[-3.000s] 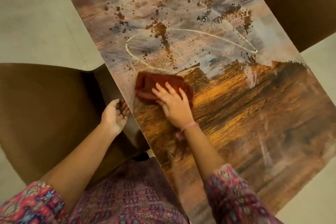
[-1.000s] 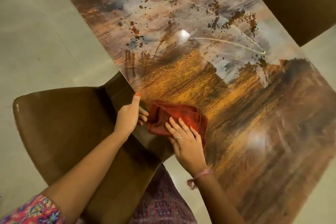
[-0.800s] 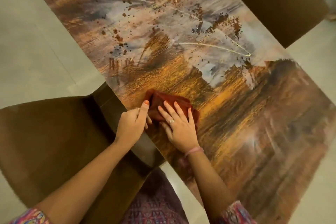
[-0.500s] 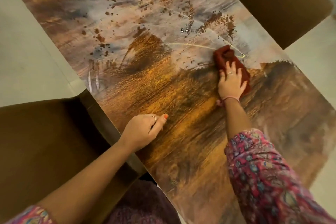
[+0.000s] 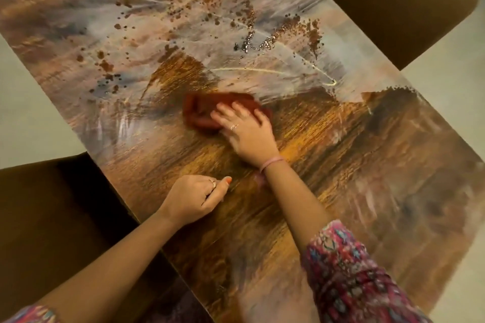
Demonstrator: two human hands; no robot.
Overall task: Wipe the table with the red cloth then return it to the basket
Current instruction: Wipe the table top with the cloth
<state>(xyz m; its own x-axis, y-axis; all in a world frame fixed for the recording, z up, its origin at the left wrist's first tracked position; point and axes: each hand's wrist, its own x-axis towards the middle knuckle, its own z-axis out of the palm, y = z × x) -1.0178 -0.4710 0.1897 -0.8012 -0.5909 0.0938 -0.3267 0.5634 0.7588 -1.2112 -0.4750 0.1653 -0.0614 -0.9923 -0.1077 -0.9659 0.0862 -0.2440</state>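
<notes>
A long glossy surface (image 5: pixel 354 165) printed with brown, gold and grey streaks is filling the view, carrying no readable writing, with pale floor (image 5: pixel 31 123) and two brown chairs (image 5: pixel 47 217) beside it. The right hand (image 5: pixel 246 128) is pressing flat, fingers straight, on the red cloth (image 5: pixel 202 110) mid-surface. The left hand (image 5: pixel 194 198) is resting curled near the edge, seemingly holding nothing.

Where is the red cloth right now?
The red cloth lies mid-table in the head view, under the right hand's flat fingers.
</notes>
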